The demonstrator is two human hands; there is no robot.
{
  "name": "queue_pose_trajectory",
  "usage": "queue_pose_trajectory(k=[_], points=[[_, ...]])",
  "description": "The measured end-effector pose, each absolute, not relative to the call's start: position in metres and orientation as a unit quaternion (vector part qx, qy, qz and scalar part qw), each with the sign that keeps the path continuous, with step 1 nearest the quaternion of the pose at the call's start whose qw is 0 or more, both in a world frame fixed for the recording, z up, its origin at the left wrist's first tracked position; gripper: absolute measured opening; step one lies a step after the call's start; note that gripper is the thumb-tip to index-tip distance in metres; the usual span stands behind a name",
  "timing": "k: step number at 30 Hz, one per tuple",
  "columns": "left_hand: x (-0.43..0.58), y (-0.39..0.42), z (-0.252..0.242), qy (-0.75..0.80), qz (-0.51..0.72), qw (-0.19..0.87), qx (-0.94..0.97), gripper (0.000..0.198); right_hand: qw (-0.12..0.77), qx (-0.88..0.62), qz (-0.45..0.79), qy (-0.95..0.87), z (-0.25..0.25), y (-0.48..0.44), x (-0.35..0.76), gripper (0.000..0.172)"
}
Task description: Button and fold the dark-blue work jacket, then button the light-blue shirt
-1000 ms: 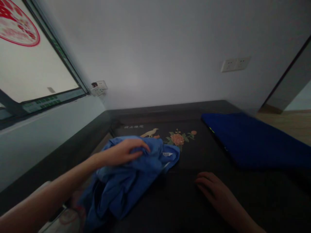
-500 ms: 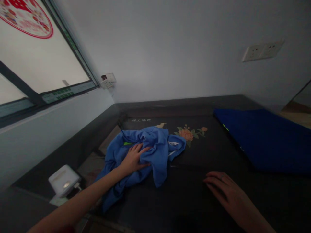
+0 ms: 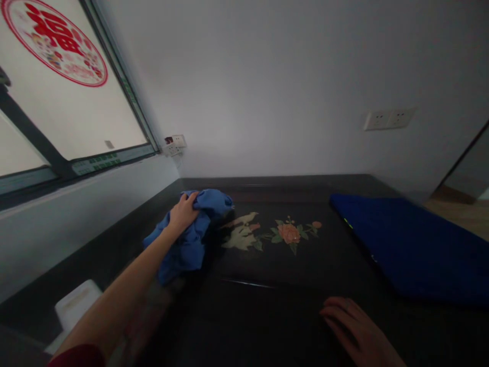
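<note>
A rumpled light-blue garment (image 3: 191,247), which looks like a shirt, is bunched at the far left of the dark tabletop (image 3: 244,316). My left hand (image 3: 184,211) grips its top from above, fingers curled into the fabric; the fingertips are partly hidden in the folds. At the lower right, my right hand (image 3: 353,329) hovers over or rests on the dark surface, which I cannot tell. Its fingers are slightly bent, a gap shows below them, and it holds nothing.
A folded dark-blue cloth (image 3: 412,250) lies on the right side of the table. Painted flowers and a bird (image 3: 288,233) decorate the tabletop. A white box-like device (image 3: 76,306) stands at left, partly behind my forearm. Wall sockets (image 3: 389,119) and a window (image 3: 76,127) border the table.
My left hand has pulled the blue garment leftward and away from me, uncovering the painted bird. The garment is more bunched. My right hand keeps its pose while the camera view has tilted up.
</note>
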State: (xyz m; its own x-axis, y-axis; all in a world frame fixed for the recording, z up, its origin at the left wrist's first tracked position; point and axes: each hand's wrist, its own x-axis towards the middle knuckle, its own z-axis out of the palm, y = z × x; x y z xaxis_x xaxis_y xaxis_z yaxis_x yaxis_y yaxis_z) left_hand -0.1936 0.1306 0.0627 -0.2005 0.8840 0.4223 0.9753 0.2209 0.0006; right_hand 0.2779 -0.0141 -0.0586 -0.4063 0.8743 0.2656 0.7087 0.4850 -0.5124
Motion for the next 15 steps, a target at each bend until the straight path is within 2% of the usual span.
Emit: queue_pose_trajectory(k=[3,6,9,13,15], points=[[-0.208,0.132,0.097,-0.755,-0.200,0.241,-0.576,0.050,0.254,-0.472,0.154,-0.830,-0.055,-0.012,0.278,0.024],[-0.214,0.132,0.105,-0.751,-0.236,0.289,-0.545,0.050,0.253,-0.463,0.163,-0.834,-0.052,-0.012,0.278,0.025],[-0.217,0.137,0.075,-0.781,-0.200,0.263,-0.530,0.047,0.260,-0.467,0.170,-0.828,-0.052,-0.012,0.278,0.027],[-0.224,0.147,0.007,-0.842,-0.103,0.129,-0.514,0.045,0.263,-0.476,0.167,-0.822,-0.054,-0.012,0.278,0.025],[-0.230,0.151,-0.015,-0.846,-0.098,0.106,-0.513,0.049,0.264,-0.475,0.164,-0.823,-0.054,-0.012,0.278,0.025]])
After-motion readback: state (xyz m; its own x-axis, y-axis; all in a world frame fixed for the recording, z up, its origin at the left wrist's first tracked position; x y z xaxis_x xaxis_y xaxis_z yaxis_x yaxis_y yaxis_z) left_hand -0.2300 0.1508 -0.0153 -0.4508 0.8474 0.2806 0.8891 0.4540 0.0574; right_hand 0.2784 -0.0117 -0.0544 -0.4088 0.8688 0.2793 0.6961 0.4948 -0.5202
